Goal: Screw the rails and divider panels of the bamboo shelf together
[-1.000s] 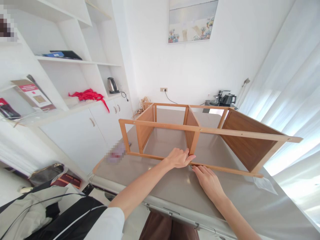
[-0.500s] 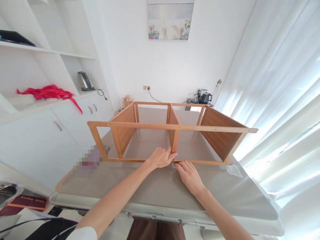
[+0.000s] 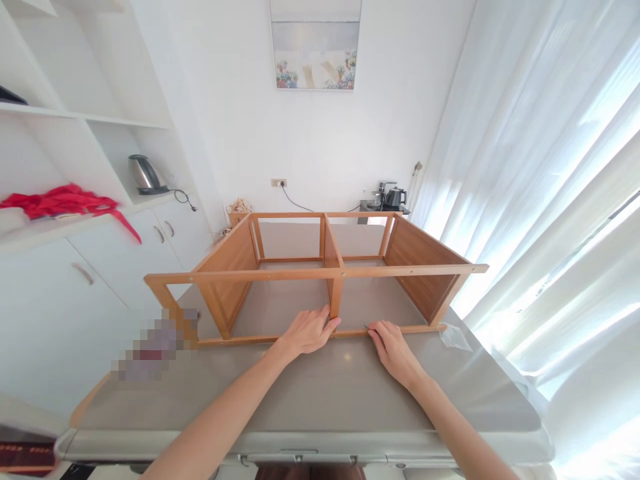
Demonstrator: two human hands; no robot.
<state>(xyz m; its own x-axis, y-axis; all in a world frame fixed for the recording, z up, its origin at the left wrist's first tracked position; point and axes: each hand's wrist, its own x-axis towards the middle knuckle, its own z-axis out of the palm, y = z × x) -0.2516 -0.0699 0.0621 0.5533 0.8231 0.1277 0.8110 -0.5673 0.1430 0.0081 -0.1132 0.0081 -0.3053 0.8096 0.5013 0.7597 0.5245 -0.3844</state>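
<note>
A wooden shelf frame [image 3: 280, 274] lies on its side on the grey-topped table [image 3: 320, 400], with screw heads along its upper rail. My left hand [image 3: 307, 332] grips the frame where the middle board's crosspiece meets the lower rail; its thumb points right and some fingertips are hidden behind the wood. To the right of that joint is my right hand [image 3: 393, 347], fingers bent and pinched by the lower rail. A small thin metal piece [image 3: 367, 327] pokes out at its fingertips, too small to name exactly.
A clear plastic bag [image 3: 455, 337] lies by the frame's right end, and a blurred-out item [image 3: 150, 347] at its left. White cabinets [image 3: 115, 267] with a kettle [image 3: 145, 175] stand left. Curtains [image 3: 525, 167] hang right; a coffee maker [image 3: 385, 193] stands behind.
My right hand has moved right along the lower rail, away from the middle joint, with the thin metal piece. My left hand keeps its grip there. The camera view has shifted.
</note>
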